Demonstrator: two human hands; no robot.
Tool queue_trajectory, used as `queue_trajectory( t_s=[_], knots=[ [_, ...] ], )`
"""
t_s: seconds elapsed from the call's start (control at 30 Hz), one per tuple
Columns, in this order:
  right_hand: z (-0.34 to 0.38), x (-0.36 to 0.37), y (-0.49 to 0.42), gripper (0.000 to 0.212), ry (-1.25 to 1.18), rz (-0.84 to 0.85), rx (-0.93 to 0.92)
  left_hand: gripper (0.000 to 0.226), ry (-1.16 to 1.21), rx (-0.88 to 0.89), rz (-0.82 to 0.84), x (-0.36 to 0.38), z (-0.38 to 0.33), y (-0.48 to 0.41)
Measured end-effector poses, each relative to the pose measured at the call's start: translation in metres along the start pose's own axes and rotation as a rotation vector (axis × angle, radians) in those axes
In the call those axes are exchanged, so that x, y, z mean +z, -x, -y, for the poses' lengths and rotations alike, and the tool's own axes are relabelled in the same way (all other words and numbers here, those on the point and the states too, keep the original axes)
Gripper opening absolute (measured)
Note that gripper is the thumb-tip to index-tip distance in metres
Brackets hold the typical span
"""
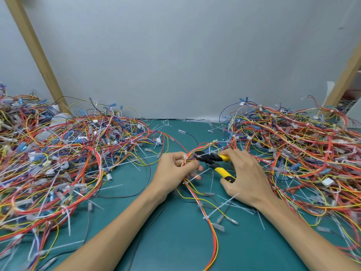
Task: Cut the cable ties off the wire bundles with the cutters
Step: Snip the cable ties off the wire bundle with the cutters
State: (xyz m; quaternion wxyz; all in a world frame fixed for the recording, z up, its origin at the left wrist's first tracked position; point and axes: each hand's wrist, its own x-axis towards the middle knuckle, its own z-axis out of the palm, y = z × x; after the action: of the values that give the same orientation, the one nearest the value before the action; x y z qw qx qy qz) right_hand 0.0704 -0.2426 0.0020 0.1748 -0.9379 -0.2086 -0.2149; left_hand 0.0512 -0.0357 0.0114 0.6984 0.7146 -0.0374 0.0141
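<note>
My left hand (174,169) grips a wire bundle (205,210) of red, yellow and white wires over the middle of the green mat. White cable ties (192,178) ring this bundle just below my fingers and further down its length. My right hand (245,175) holds the yellow-handled cutters (213,162), fingers curled round both handles. The black jaws point left and stand apart at the bundle, right beside my left fingertips. The tie between the jaws is too small to make out.
A big heap of loose coloured wires (64,159) covers the left of the green mat (175,241), another heap (304,149) the right. Cut white ties (224,207) litter the mat. Wooden posts (37,53) lean at both back corners against a grey wall.
</note>
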Motion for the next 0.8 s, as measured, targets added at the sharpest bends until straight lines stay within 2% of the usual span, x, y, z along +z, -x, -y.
queue_trajectory(
  t_s=[0.37, 0.53, 0.8],
  knots=[
    [0.002, -0.0027, 0.0023, 0.038, 0.029, -0.024, -0.015, 0.014, 0.079, -0.01, 0.049, 0.0007, -0.0054, 0.0047],
    [0.004, -0.0036, 0.0026, 0.021, 0.038, -0.037, 0.01, 0.009, -0.001, -0.009, 0.051, -0.0002, -0.0031, 0.003],
    [0.0044, -0.0047, 0.0029, 0.015, 0.019, -0.062, 0.006, 0.008, -0.053, 0.001, 0.061, -0.0011, 0.0, 0.0008]
  ],
)
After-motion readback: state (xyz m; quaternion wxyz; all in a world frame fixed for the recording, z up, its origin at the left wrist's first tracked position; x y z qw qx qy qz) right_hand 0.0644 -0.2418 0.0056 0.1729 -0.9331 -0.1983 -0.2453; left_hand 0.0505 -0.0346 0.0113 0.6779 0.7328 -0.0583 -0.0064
